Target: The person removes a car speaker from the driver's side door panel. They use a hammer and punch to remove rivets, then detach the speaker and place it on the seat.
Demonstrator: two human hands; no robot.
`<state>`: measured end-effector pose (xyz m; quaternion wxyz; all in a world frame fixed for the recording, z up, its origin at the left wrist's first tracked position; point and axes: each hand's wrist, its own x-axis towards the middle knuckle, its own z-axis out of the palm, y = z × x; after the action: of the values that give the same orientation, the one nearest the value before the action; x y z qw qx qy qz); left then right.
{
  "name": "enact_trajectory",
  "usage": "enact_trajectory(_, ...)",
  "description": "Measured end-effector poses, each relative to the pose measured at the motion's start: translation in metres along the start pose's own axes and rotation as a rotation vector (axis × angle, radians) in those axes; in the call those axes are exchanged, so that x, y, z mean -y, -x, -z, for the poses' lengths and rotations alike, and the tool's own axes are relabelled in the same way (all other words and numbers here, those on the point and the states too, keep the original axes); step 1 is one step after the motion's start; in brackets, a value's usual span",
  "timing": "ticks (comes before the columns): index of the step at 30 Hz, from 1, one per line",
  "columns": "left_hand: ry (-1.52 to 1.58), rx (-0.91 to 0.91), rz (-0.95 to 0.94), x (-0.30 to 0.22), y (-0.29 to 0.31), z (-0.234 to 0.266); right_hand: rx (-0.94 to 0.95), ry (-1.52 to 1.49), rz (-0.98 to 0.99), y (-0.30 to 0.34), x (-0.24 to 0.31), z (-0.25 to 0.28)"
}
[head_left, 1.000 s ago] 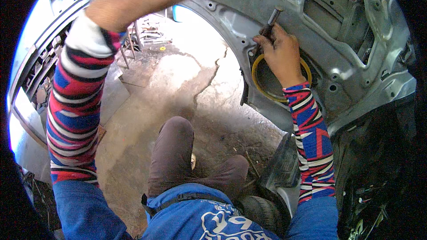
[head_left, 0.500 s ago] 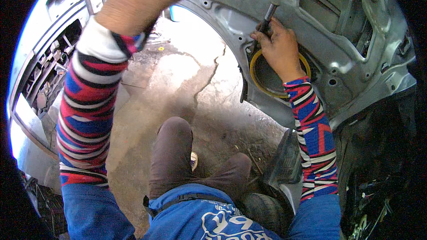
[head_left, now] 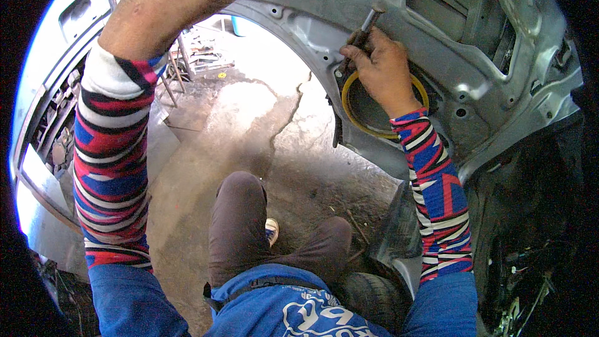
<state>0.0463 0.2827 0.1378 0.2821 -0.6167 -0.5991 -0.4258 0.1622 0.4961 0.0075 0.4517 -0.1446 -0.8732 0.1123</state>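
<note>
Our punch-like steel tool (head_left: 368,24) slants in front of the grey car-body panel (head_left: 449,65), near its curved left edge. The long axis runs from upper right to lower left, the flared head pointing up and right. The shank juts above and left of our right hand (head_left: 383,70), which grasps it. Just below, a yellow ring (head_left: 345,101) sits on the panel. Our left hand is out of view; we cannot tell its state.
</note>
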Motion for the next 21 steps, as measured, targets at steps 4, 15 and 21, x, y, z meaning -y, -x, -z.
enact_trajectory(4,0.284,0.2,0.188,-0.006,-0.002,0.015,0.01,0.068,-0.008,-0.001,0.0,-0.002)
enact_trajectory(15,-0.092,0.479,0.228,-0.005,-0.006,0.01,0.051,0.214,-0.019,-0.004,0.001,-0.006)
enact_trajectory(21,0.367,0.012,0.211,-0.003,0.01,0.006,0.005,0.257,0.025,-0.004,0.0,-0.009)
